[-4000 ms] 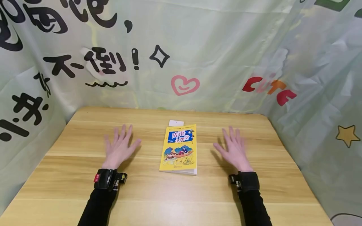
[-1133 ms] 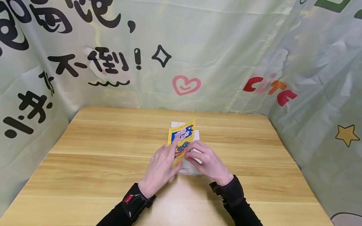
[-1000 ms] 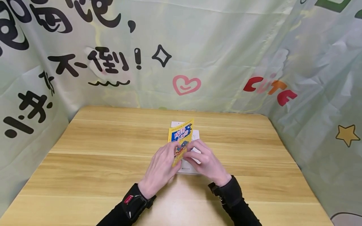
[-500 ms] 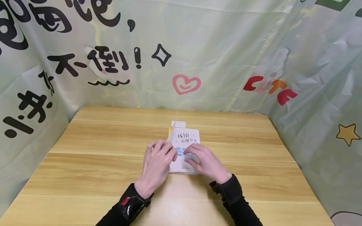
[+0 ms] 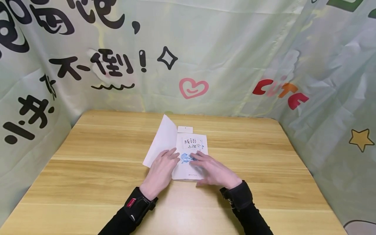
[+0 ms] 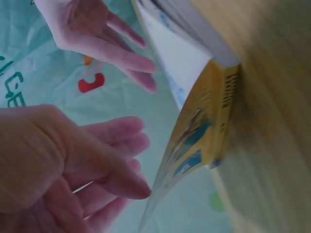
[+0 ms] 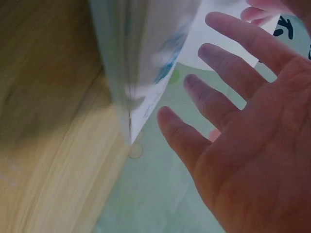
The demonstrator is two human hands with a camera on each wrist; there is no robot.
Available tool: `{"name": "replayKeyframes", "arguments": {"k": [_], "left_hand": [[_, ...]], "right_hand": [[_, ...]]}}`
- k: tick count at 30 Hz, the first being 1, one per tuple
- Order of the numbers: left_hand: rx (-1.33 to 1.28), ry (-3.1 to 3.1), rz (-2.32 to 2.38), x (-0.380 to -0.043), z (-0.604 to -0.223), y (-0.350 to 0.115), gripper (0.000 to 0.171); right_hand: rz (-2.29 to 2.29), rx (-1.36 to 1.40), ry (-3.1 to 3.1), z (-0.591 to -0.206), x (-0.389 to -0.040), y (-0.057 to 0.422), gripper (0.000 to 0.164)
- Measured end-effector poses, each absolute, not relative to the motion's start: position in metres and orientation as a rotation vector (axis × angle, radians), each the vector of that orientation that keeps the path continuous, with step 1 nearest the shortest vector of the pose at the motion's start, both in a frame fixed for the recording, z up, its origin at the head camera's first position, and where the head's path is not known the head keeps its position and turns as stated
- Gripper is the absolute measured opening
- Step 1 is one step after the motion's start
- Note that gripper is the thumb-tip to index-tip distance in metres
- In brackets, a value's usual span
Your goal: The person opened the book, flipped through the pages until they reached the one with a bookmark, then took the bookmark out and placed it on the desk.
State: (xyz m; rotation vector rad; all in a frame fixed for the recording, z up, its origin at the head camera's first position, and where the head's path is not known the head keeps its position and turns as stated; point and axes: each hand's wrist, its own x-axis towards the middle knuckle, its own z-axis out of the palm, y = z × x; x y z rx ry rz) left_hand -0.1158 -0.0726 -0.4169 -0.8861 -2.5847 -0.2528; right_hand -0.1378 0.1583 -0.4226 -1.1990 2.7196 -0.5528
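A thin book (image 5: 188,171) lies on the table with its front cover (image 5: 161,138) turned over to the left, tilted up off the wood. Its white title page bears dark characters and a blue drawing. My left hand (image 5: 160,171) is at the fold between cover and page, with loosely extended fingers; in the left wrist view its thumb meets the edge of the yellow cover (image 6: 197,126). My right hand (image 5: 215,171) hovers over the page's right side, fingers spread; the right wrist view shows them apart from the paper.
A small white card (image 5: 185,129) lies just beyond the book's top edge. The wooden table (image 5: 249,147) runs back to a printed cloth backdrop (image 5: 229,65), which also hangs along the left and right sides.
Both hands came in from the sides to the book. The yellow cover was lifted and swung left, uncovering the title page. The left hand's curled fingers have loosened, and the right hand's have spread.
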Motion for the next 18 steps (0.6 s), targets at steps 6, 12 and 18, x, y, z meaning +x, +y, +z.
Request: {"name": "replayKeyframes", "arguments": {"k": [6,12,18], "left_hand": [[-0.885,-2.717,-0.310,-0.115,-0.429,-0.072,0.032],[-0.846,-2.816,-0.323,-0.115,-0.434,-0.071,0.031],[-0.841,-2.954,-0.358,-0.114,-0.435,-0.069,0.075]], "right_hand": [[-0.541,-1.105,2.691,-0.428,-0.138,0.161,0.079],[-0.536,-1.058,2.684,-0.430,-0.139,0.162,0.074],[-0.547,-1.043,2.672,-0.429,-0.140,0.164,0.066]]}}
